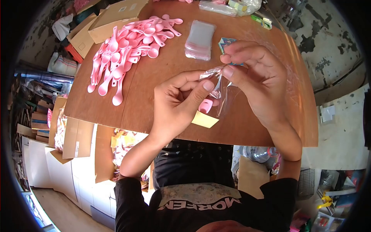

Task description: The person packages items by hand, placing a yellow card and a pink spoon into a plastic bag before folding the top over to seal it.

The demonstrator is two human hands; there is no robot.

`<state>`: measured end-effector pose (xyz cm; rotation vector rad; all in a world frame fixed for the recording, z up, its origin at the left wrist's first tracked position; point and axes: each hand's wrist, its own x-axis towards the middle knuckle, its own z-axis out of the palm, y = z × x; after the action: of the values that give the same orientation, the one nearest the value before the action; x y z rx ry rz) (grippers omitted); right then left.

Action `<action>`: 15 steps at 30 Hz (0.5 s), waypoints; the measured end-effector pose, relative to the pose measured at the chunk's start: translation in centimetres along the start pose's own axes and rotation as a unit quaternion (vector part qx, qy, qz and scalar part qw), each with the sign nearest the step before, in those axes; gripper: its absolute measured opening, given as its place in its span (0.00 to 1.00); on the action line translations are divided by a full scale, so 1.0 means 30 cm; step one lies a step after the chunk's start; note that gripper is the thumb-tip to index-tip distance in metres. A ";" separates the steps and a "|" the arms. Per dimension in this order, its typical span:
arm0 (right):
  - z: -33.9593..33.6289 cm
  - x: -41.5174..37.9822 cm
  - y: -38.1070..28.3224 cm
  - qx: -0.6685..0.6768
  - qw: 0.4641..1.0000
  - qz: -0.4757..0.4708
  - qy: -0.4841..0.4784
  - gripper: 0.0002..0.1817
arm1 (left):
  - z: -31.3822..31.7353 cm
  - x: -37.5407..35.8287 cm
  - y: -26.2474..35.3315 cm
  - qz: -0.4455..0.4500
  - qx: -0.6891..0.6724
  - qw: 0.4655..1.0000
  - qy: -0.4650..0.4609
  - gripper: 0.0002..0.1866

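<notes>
Between my hands, over the front of the table, is a clear plastic bag (218,92). My left hand (176,102) grips its left side, thumb on top. My right hand (257,67) pinches its upper edge between thumb and forefinger, the other fingers curled above. Under my left fingers shows part of a pink spoon (206,105), the rest hidden by the hand. Just below it a yellow card (205,120) sticks out. Behind my right fingers lies a small blue-green printed pack (227,43), partly covered. A stack of clear plastic bags (200,38) lies farther back.
A large heap of pink spoons (125,54) covers the table's (143,102) left side. Behind it stands a cardboard box (118,19). Plastic packaging (218,7) and a green-and-yellow item (262,21) lie at the far edge. Below the front edge, an open carton (104,152) holds packed goods.
</notes>
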<state>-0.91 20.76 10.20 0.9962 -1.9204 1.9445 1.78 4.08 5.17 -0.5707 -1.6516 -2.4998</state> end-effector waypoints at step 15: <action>-0.006 -0.001 -0.046 -0.123 0.983 0.116 -0.077 0.15 | -0.012 0.008 0.019 0.025 0.060 0.998 -0.009 0.17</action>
<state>-0.12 21.11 11.28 0.9117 -2.3899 1.7235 1.63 3.54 5.64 -0.6147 -1.7553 -2.3484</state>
